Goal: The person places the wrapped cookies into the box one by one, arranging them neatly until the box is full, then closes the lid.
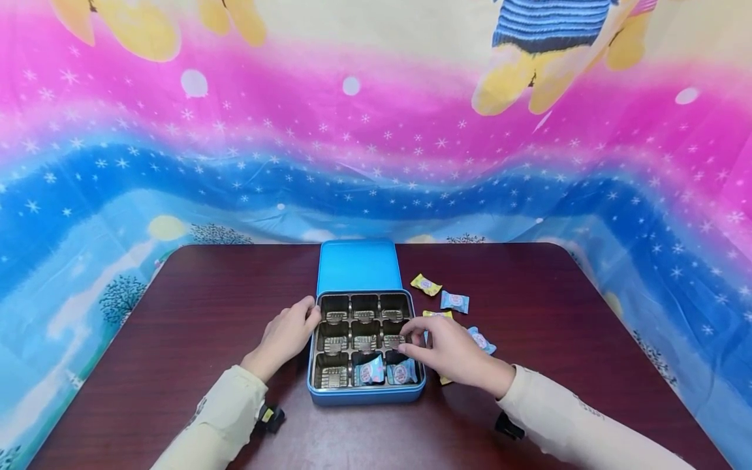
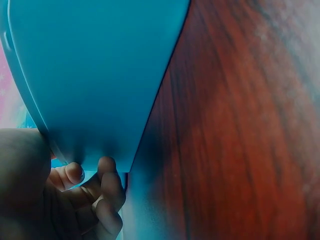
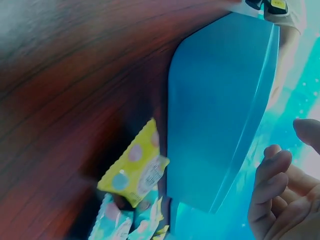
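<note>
The blue tin (image 1: 367, 397) holds a dark tray with several compartments. Two blue-wrapped candies (image 1: 369, 372) lie in its front row, in the middle and right compartments. At the tin's left wall, my left hand (image 1: 286, 336) holds the edge; the left wrist view has bent fingers (image 2: 106, 172) against the wall (image 2: 100, 75) near the rim. My right hand (image 1: 452, 349) is over the middle row's right compartment, thumb and fingers apart. In the right wrist view that hand (image 3: 287, 190) shows nothing between its fingers, beside the tin's wall (image 3: 215, 110).
A blue lid (image 1: 358, 266) stands behind the tin. Right of it on the dark table (image 1: 205, 313) lie several wrapped candies, among them a yellow one (image 1: 425, 284) and a blue one (image 1: 455, 301); others are partly behind my right hand. A printed cloth (image 1: 376, 163) hangs behind the table.
</note>
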`<state>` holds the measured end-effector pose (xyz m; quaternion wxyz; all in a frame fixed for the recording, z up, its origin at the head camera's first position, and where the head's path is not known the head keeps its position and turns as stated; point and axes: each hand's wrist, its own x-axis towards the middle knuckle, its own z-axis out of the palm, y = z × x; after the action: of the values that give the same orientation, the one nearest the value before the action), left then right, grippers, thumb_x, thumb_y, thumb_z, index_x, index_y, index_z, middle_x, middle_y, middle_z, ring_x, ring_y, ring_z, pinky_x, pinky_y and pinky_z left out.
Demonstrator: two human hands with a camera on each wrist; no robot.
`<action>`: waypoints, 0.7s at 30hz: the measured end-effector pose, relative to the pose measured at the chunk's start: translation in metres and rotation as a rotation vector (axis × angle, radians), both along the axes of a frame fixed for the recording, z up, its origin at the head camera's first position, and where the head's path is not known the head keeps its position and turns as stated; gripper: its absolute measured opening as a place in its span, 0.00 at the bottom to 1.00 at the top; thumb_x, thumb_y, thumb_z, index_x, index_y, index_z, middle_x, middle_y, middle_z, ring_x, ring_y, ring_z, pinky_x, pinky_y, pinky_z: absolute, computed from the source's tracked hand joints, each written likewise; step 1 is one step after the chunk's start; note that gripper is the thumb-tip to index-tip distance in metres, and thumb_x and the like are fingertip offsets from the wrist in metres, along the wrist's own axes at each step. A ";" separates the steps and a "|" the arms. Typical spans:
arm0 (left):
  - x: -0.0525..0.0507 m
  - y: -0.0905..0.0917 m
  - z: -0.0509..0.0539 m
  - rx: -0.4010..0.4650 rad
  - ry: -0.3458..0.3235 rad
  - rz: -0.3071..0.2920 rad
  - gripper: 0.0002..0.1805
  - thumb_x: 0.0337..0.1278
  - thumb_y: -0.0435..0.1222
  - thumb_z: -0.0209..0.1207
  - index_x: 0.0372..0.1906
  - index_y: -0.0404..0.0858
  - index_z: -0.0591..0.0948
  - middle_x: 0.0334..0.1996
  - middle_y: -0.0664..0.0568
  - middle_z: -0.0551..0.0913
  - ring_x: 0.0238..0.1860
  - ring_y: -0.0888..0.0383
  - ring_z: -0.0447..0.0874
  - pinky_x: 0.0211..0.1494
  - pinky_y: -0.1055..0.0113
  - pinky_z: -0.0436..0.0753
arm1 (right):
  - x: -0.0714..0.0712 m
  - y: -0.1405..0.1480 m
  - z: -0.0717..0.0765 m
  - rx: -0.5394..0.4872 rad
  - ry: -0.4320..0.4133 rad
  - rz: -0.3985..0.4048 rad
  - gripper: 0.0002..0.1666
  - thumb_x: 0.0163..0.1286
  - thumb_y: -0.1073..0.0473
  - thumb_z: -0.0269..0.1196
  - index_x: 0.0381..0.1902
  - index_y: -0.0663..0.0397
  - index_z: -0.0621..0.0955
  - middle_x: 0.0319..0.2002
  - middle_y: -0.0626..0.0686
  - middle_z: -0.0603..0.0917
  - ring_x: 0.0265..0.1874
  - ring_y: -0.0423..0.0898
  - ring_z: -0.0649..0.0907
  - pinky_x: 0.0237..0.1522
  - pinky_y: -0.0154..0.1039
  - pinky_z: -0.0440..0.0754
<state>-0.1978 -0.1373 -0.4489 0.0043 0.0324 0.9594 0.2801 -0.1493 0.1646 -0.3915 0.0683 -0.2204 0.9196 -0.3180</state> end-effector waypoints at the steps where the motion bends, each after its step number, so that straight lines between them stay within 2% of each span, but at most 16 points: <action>1: 0.000 0.000 0.000 0.001 0.000 -0.001 0.12 0.72 0.46 0.45 0.30 0.47 0.69 0.20 0.53 0.68 0.22 0.55 0.68 0.26 0.61 0.64 | -0.001 0.002 0.000 0.000 0.002 -0.002 0.14 0.69 0.52 0.67 0.48 0.51 0.85 0.26 0.39 0.78 0.14 0.36 0.68 0.18 0.33 0.65; 6: 0.000 0.000 -0.001 -0.004 0.002 0.001 0.12 0.72 0.46 0.45 0.30 0.47 0.69 0.20 0.53 0.68 0.22 0.55 0.68 0.26 0.61 0.64 | -0.005 0.011 -0.005 0.001 0.019 -0.016 0.15 0.70 0.51 0.66 0.49 0.51 0.85 0.27 0.39 0.78 0.14 0.36 0.70 0.18 0.33 0.67; 13: -0.001 0.001 0.000 -0.001 0.001 -0.010 0.13 0.72 0.46 0.45 0.30 0.47 0.69 0.20 0.53 0.68 0.21 0.55 0.67 0.26 0.61 0.64 | -0.012 0.026 -0.012 -0.030 0.015 -0.057 0.13 0.70 0.51 0.66 0.48 0.50 0.86 0.29 0.40 0.80 0.20 0.42 0.76 0.22 0.34 0.73; 17: -0.001 0.000 0.000 0.004 -0.004 -0.011 0.13 0.72 0.46 0.45 0.30 0.47 0.69 0.20 0.53 0.68 0.21 0.56 0.66 0.26 0.61 0.64 | -0.015 0.033 -0.015 -0.035 0.024 -0.080 0.12 0.70 0.51 0.66 0.47 0.48 0.86 0.29 0.41 0.80 0.19 0.42 0.75 0.21 0.35 0.73; 21: 0.000 -0.001 0.000 0.003 -0.003 -0.009 0.13 0.72 0.46 0.45 0.30 0.47 0.69 0.20 0.53 0.67 0.21 0.56 0.66 0.26 0.61 0.64 | -0.017 0.038 -0.015 -0.043 0.032 -0.097 0.14 0.69 0.52 0.67 0.48 0.51 0.86 0.29 0.41 0.81 0.18 0.41 0.74 0.21 0.35 0.72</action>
<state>-0.1981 -0.1381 -0.4493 0.0070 0.0364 0.9588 0.2816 -0.1662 0.2022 -0.4069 0.0335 -0.1820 0.9231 -0.3372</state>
